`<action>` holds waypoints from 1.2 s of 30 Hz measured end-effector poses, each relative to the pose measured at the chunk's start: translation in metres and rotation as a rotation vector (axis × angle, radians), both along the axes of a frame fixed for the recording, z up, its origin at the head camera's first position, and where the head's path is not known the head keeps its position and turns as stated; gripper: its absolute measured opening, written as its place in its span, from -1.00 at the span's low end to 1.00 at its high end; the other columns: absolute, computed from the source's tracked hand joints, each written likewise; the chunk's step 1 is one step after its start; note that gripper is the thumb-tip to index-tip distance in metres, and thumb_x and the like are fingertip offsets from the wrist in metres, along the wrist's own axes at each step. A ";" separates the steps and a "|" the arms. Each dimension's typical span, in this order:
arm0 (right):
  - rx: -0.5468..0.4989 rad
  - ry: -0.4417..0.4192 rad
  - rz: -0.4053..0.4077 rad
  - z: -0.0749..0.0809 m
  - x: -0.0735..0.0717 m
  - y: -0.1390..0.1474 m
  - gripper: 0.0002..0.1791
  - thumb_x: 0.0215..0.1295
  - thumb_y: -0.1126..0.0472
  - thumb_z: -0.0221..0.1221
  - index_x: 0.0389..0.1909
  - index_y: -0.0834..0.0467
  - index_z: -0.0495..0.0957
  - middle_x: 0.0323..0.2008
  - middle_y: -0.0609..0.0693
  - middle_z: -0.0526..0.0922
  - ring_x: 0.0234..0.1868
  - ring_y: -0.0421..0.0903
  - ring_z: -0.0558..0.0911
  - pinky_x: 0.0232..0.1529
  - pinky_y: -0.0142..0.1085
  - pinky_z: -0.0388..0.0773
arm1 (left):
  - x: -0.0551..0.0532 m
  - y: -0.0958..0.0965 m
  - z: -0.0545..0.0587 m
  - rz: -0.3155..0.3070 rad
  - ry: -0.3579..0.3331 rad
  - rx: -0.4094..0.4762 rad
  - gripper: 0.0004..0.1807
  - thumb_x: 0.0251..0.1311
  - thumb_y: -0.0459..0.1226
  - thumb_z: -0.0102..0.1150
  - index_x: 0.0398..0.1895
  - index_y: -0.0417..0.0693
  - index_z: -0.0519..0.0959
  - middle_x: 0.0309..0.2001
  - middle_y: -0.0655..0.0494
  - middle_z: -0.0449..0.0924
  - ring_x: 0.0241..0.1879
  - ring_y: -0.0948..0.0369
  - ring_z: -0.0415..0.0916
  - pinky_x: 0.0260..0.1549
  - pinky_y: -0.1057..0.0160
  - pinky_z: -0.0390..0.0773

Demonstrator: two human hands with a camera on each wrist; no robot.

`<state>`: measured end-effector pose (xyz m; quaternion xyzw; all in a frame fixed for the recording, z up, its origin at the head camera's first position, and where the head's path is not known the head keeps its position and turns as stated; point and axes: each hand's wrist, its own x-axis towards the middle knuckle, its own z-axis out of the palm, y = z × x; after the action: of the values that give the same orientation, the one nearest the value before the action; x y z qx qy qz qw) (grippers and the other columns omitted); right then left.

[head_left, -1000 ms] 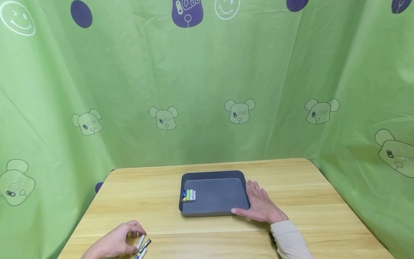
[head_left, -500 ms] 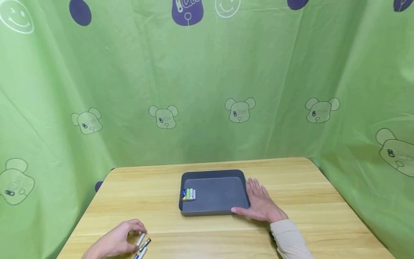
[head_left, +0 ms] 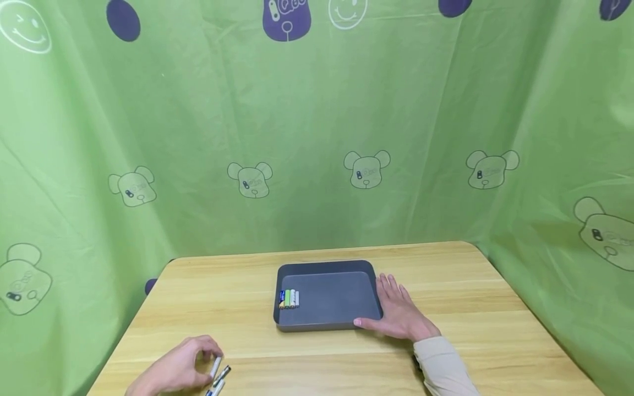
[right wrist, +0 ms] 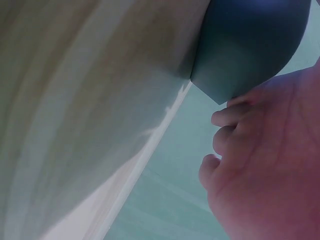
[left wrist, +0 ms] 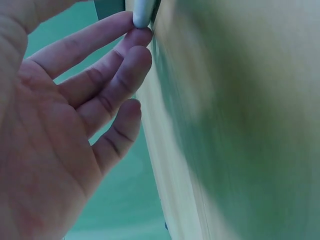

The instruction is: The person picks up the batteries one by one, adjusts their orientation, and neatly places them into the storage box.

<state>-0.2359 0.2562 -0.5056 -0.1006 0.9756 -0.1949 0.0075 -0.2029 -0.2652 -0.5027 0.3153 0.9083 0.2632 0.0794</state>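
In the head view, my left hand [head_left: 180, 364] is low on the left of the table, its thumb and fingertips pinching the ends of a white battery [head_left: 215, 367]. The left wrist view shows the fingertips at one end of that battery [left wrist: 143, 12]. Right beside it lie a dark battery [head_left: 223, 375] and a white-and-blue one [head_left: 216, 389]. My right hand [head_left: 398, 316] rests with straight fingers along the right side of a grey tray [head_left: 327, 327], its thumb on the front rim. Several batteries [head_left: 289, 298] stand side by side in a row against the tray's left wall.
The wooden table [head_left: 297, 363] has rounded far corners. A green curtain [head_left: 307, 220] with printed bear heads surrounds it at the back and both sides. In the right wrist view, the tray's wall [right wrist: 240, 55] rises from the tabletop beside the right hand.
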 end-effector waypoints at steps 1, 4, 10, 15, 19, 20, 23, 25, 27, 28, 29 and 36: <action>0.002 -0.001 0.000 0.000 0.000 0.000 0.46 0.08 -0.61 0.18 0.59 0.45 -0.11 0.63 0.39 -0.16 0.66 0.38 -0.14 0.61 0.29 -0.18 | 0.000 0.000 0.000 0.015 -0.008 0.000 -0.59 -0.10 -0.22 0.54 -0.09 0.12 0.69 -0.25 0.41 0.56 -0.24 0.48 0.41 -0.25 0.38 0.52; 0.010 -0.007 0.001 0.002 0.001 -0.001 0.46 0.09 -0.60 0.18 0.59 0.45 -0.11 0.63 0.40 -0.16 0.66 0.38 -0.14 0.61 0.29 -0.17 | -0.002 -0.001 0.002 0.060 -0.027 0.003 -0.59 -0.09 -0.17 0.55 -0.09 0.12 0.69 -0.26 0.39 0.57 -0.25 0.46 0.41 -0.27 0.38 0.51; 0.008 -0.008 -0.003 0.003 0.001 0.000 0.46 0.09 -0.60 0.18 0.59 0.45 -0.12 0.63 0.40 -0.17 0.66 0.38 -0.14 0.61 0.29 -0.18 | -0.012 0.001 0.004 0.108 0.070 0.020 -0.56 -0.08 -0.15 0.56 -0.06 0.08 0.69 -0.15 0.39 0.65 -0.17 0.41 0.47 -0.18 0.32 0.56; 0.006 -0.006 -0.001 0.003 0.001 -0.001 0.47 0.08 -0.60 0.19 0.59 0.45 -0.13 0.63 0.41 -0.16 0.65 0.38 -0.13 0.61 0.29 -0.16 | -0.020 0.011 0.009 0.116 0.107 0.056 -0.54 -0.06 -0.15 0.55 -0.03 0.03 0.68 -0.09 0.35 0.66 -0.17 0.34 0.48 -0.20 0.31 0.56; -0.001 -0.010 0.004 0.002 0.001 -0.001 0.46 0.09 -0.59 0.19 0.59 0.45 -0.15 0.63 0.41 -0.16 0.65 0.39 -0.14 0.61 0.29 -0.17 | -0.027 0.022 0.014 0.108 0.116 0.083 -0.53 -0.03 -0.15 0.54 0.00 -0.02 0.68 -0.06 0.30 0.67 -0.19 0.28 0.50 -0.24 0.31 0.55; -0.002 -0.011 0.005 0.002 0.001 -0.001 0.46 0.10 -0.59 0.19 0.59 0.45 -0.15 0.62 0.41 -0.16 0.65 0.39 -0.14 0.61 0.29 -0.18 | -0.029 0.025 0.015 0.110 0.115 0.088 -0.53 -0.02 -0.15 0.54 0.01 -0.02 0.68 -0.06 0.29 0.67 -0.19 0.27 0.50 -0.24 0.30 0.55; -0.006 -0.009 0.007 0.002 0.001 -0.001 0.45 0.10 -0.58 0.19 0.58 0.46 -0.14 0.62 0.42 -0.16 0.65 0.39 -0.14 0.61 0.29 -0.18 | -0.035 0.033 0.019 0.113 0.119 0.100 -0.54 0.00 -0.16 0.54 0.01 -0.02 0.69 -0.05 0.27 0.68 -0.19 0.21 0.51 -0.25 0.27 0.56; -0.007 -0.008 0.006 0.002 0.002 -0.001 0.45 0.10 -0.58 0.19 0.58 0.46 -0.14 0.62 0.42 -0.16 0.65 0.39 -0.14 0.61 0.29 -0.17 | -0.038 0.038 0.022 0.115 0.118 0.112 -0.55 -0.01 -0.17 0.55 0.01 0.01 0.69 -0.04 0.25 0.68 -0.19 0.18 0.52 -0.26 0.24 0.57; -0.007 -0.009 0.006 0.002 0.002 -0.001 0.45 0.10 -0.58 0.19 0.58 0.47 -0.13 0.62 0.42 -0.16 0.65 0.39 -0.14 0.61 0.29 -0.17 | -0.042 0.043 0.024 0.113 0.125 0.116 -0.55 0.00 -0.17 0.56 0.01 0.04 0.68 -0.03 0.25 0.68 -0.19 0.21 0.51 -0.26 0.23 0.58; -0.005 -0.009 0.007 0.001 0.002 -0.001 0.45 0.11 -0.58 0.19 0.58 0.47 -0.13 0.62 0.42 -0.16 0.65 0.39 -0.14 0.61 0.29 -0.17 | -0.044 0.046 0.025 0.113 0.129 0.120 -0.55 -0.01 -0.18 0.56 0.01 0.06 0.68 -0.03 0.25 0.68 -0.20 0.24 0.50 -0.26 0.22 0.58; -0.005 -0.010 0.007 0.001 0.001 -0.001 0.45 0.11 -0.58 0.19 0.58 0.47 -0.13 0.62 0.42 -0.16 0.65 0.39 -0.14 0.61 0.29 -0.17 | -0.046 0.048 0.026 0.114 0.133 0.120 -0.56 0.00 -0.17 0.56 0.01 0.08 0.68 -0.02 0.26 0.69 -0.20 0.27 0.49 -0.26 0.22 0.59; -0.004 -0.012 0.005 0.001 0.001 -0.001 0.46 0.10 -0.59 0.18 0.59 0.46 -0.14 0.63 0.41 -0.17 0.65 0.39 -0.15 0.61 0.29 -0.17 | -0.057 0.065 0.035 0.122 0.151 0.131 -0.56 0.02 -0.17 0.55 0.02 0.11 0.68 -0.01 0.28 0.68 -0.20 0.33 0.47 -0.22 0.27 0.55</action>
<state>-0.2350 0.2556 -0.5045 -0.1019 0.9749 -0.1976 0.0138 -0.2596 -0.1999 -0.4679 0.2829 0.9101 0.3018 -0.0260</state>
